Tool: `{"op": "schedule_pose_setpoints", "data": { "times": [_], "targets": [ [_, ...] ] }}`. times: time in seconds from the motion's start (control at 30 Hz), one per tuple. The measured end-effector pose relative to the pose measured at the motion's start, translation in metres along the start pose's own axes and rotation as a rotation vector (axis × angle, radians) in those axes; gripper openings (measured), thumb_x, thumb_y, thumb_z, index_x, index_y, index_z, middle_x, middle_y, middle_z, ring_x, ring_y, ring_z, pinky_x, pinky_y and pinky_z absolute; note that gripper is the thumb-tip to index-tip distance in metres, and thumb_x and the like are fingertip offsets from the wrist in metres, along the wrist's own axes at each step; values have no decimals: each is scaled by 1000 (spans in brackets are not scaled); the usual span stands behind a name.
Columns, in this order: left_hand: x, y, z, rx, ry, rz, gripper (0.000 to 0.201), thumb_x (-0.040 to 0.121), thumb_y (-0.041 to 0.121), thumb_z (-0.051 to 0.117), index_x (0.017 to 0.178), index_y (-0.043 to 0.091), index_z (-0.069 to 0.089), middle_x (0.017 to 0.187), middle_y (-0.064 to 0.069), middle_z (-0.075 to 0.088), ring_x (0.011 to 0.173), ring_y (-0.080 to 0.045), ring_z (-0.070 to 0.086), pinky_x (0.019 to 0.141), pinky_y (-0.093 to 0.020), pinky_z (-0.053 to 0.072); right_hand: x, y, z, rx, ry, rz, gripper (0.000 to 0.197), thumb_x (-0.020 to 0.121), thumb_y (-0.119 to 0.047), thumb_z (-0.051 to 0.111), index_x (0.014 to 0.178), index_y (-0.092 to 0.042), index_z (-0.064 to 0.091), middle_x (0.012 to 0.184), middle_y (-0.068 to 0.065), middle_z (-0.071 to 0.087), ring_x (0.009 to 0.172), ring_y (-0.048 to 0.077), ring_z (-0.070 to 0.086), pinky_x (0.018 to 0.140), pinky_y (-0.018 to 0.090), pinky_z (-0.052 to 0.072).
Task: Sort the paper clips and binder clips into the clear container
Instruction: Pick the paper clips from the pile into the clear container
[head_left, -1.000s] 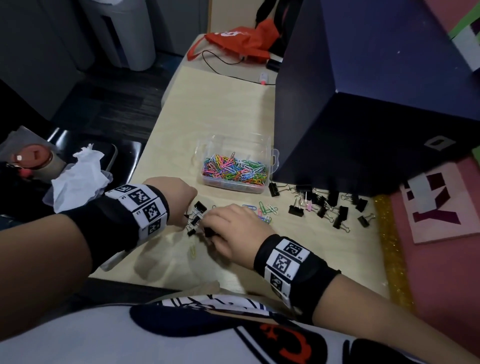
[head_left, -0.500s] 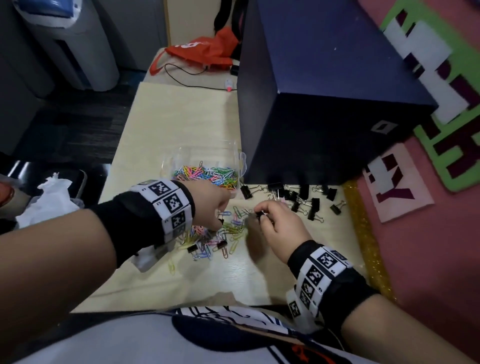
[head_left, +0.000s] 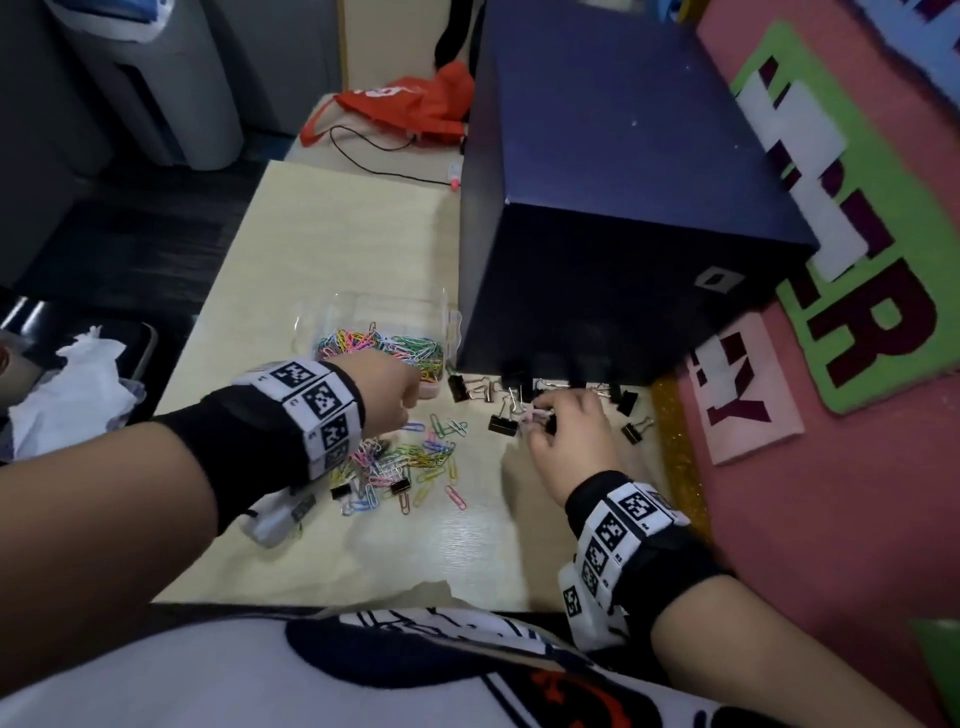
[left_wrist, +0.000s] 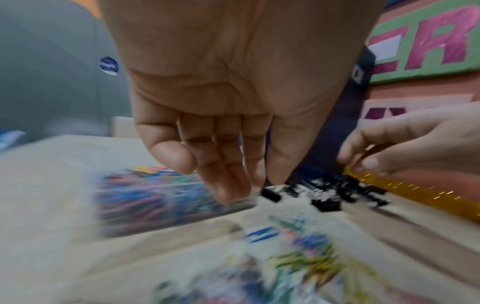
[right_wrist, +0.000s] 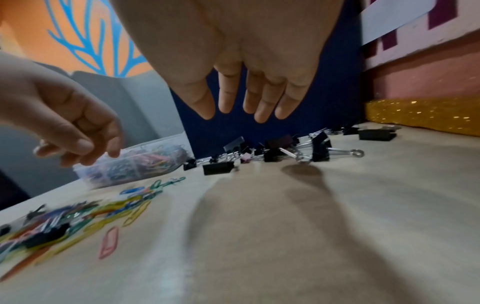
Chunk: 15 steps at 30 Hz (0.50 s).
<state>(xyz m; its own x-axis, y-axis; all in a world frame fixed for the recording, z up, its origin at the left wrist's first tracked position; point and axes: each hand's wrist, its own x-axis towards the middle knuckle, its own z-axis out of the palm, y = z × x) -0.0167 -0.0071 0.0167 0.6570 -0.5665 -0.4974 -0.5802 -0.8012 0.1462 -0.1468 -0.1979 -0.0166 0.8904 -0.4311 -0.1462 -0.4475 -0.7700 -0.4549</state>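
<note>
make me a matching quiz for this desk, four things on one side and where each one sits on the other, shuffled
Things
1. clear container
2. binder clips
3. loose paper clips
4. red bag

Places
A. far end of the table, behind the blue box
B. in a row along the blue box's near side
C. left of the blue box, with paper clips in it
D. scattered on the table near the left hand

Pairs: 1-C, 2-B, 3-D, 4-A
</note>
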Motion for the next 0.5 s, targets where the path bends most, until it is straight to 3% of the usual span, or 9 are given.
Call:
{"op": "schedule_pose_setpoints", "data": {
  "times": [0.1, 0.23, 0.37, 0.5],
  "targets": [
    [-17, -20, 1, 135, -59, -109, 16, 91, 25, 56, 105, 20, 63, 102, 1, 66, 85, -17, 56, 70, -26, 44, -1, -10, 6, -60, -106, -154, 22, 89, -23, 53, 110, -22, 60, 117, 0, 51, 109, 18, 50, 96, 35, 43],
    [-35, -40, 14, 270, -164, -186, 27, 84, 34, 65, 104, 16, 66, 102, -2, 69, 94, -20, 65, 76, -28, 52, -8, -31, 14, -179, -277, -365, 21, 90, -20, 50, 107, -20, 63, 110, -1, 58, 107, 18, 51, 94, 35, 44],
    [-45, -49, 31, 219, -175, -211, 42, 76, 36, 73, 110, 18, 59, 107, -1, 65, 100, -22, 61, 72, -29, 48, -16, -52, 28, -263, -424, -553, 25, 92, -20, 46, 110, -20, 64, 112, 1, 60, 108, 22, 53, 95, 37, 44],
    [-48, -54, 43, 174, -172, -217, 53, 75, 34, 75, 116, 17, 47, 109, -5, 60, 99, -25, 61, 69, -32, 46, -21, -67, 43, -396, -457, -658, 32, 93, -22, 45, 123, -20, 55, 121, 5, 55, 116, 27, 49, 96, 39, 41]
  ]
}}
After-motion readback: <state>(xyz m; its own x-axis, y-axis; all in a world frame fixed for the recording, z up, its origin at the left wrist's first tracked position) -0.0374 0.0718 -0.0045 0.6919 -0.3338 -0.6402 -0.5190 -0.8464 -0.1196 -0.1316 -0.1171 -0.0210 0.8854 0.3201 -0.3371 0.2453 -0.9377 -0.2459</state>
